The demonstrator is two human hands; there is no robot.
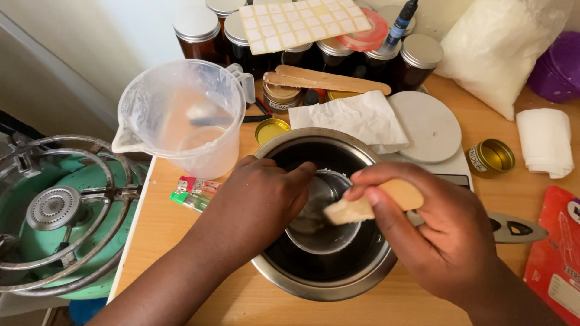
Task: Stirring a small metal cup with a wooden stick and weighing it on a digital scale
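A large steel bowl [284, 279] stands on the wooden table [163, 223] at the centre, with a smaller steel cup [320, 232] inside it. My left hand [257, 202] rests over the bowl's left rim, fingers on the inner cup's edge. My right hand [435, 232] holds a flat wooden stick [368, 205], its whitish coated end over the small cup.
A clear plastic jug [181, 115] stands left of the bowl, a green gas burner [57, 211] further left. Behind are dark jars with metal lids [196, 27], a label sheet [302, 21], tissue [356, 118], a round white scale [432, 130], small gold tins [492, 157], a white bag [501, 45].
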